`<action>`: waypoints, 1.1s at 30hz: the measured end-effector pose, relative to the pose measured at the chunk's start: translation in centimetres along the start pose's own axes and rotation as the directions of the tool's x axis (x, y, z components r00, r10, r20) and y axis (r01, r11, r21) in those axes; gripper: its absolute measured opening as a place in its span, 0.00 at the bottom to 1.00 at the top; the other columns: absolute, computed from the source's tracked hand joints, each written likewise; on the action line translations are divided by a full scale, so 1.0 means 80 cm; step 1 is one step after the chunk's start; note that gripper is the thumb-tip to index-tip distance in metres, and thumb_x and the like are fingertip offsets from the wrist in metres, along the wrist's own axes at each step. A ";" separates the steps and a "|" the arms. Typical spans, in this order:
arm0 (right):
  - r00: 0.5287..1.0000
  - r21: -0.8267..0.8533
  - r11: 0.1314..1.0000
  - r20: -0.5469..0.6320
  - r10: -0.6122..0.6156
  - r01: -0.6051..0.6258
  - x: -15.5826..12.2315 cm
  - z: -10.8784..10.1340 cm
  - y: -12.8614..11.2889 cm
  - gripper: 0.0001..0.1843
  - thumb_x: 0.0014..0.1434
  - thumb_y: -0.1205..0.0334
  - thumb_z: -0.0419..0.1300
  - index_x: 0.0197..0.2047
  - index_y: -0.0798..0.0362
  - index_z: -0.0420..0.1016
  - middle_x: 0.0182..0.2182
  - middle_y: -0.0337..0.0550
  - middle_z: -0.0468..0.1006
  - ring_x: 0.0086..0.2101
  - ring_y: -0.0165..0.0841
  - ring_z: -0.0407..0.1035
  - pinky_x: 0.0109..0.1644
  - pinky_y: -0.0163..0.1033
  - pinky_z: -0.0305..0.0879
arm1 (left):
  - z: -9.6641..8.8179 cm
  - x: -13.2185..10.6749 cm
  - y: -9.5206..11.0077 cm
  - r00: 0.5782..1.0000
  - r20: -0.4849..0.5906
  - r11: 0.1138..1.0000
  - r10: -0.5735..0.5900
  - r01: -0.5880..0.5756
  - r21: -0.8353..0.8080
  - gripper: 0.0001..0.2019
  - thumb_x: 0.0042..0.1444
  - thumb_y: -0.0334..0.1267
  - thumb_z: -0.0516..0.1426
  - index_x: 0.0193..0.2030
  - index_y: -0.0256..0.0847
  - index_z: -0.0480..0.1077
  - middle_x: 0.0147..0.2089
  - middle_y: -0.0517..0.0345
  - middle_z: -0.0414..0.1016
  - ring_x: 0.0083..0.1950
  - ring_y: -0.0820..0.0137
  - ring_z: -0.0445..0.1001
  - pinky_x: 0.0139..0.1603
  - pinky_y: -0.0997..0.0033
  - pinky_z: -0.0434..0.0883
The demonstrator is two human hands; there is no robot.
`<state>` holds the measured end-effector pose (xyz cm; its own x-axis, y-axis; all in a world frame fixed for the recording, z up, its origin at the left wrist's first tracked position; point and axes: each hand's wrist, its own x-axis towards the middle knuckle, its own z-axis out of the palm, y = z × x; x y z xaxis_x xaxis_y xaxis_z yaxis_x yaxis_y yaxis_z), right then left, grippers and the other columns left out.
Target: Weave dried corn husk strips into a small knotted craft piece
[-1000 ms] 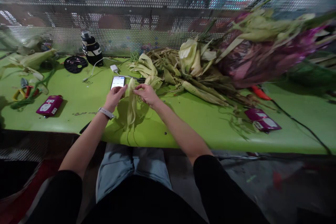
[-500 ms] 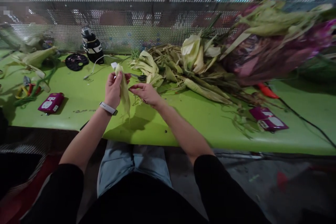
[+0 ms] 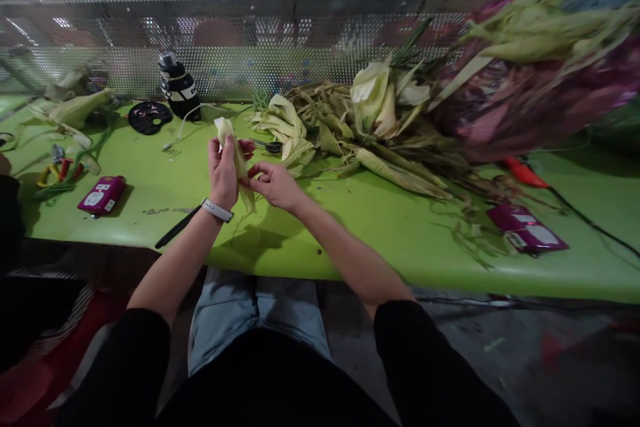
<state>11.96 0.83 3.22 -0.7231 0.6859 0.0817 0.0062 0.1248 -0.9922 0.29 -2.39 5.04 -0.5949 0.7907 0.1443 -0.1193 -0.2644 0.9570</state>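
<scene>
Opening on the green table (image 3: 380,250), stretching beneath everything. Spotting the husk pile (image 3: 330,123) along its back, seemingly sitting there for freeing the near edge for handwork. Swinging right of the pile to the purple bag (image 3: 540,97), bulging and draped with leaves. Crossing well left of the pile to the black bottle (image 3: 181,95), standing upright before the mesh, probably staying clear of the elbows there.

And closing in now on the pale husk (image 3: 239,160), being held above the table just left of the pile, paler end up, loose strands dangling, perhaps tilting like this for offering its lower part to the other hand. Grasping it in the left hand (image 3: 223,177), laying the thumb along the front and wrapping the fingers behind, likely for steadying it. Poising the right hand (image 3: 280,188) in front of the pile's left end, bunching fingertips at the husk's lower edge; pinching or merely touching, cannot tell. Finishing on the wristband (image 3: 217,210), circling the left wrist, left of the pile.
</scene>
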 end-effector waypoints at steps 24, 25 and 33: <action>0.997 0.165 0.985 -0.056 -0.047 0.056 0.002 0.012 0.003 0.23 0.49 0.48 0.71 0.32 0.52 0.63 0.14 0.24 0.56 0.16 0.19 0.45 0.20 0.30 0.38 | -0.006 0.000 0.007 0.988 0.143 0.917 0.057 0.004 -0.398 0.08 0.64 0.48 0.54 0.42 0.48 0.67 0.43 0.59 0.79 0.43 0.69 0.80 0.45 0.70 0.76; 0.997 0.153 0.986 -0.065 -0.052 0.061 0.002 0.011 0.004 0.23 0.50 0.48 0.70 0.31 0.52 0.63 0.14 0.24 0.56 0.16 0.19 0.45 0.20 0.30 0.38 | -0.007 0.001 0.007 0.989 0.135 0.921 0.055 0.002 -0.390 0.08 0.64 0.48 0.54 0.42 0.48 0.67 0.43 0.59 0.79 0.42 0.70 0.80 0.45 0.70 0.76; 0.960 -0.182 0.971 -0.208 -0.189 0.152 -0.004 0.005 0.004 0.19 0.56 0.46 0.66 0.32 0.52 0.66 0.15 0.28 0.59 0.18 0.22 0.49 0.22 0.31 0.42 | -0.006 -0.004 0.014 0.996 0.079 0.954 0.051 -0.025 -0.300 0.09 0.63 0.49 0.56 0.44 0.48 0.66 0.39 0.59 0.79 0.38 0.71 0.80 0.35 0.74 0.74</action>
<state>11.92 0.32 2.82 -0.5513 0.7837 0.2860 0.0219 0.3563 -0.9341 -0.03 -3.16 5.92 -0.5355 0.8174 0.2124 -0.3371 -0.4375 0.8337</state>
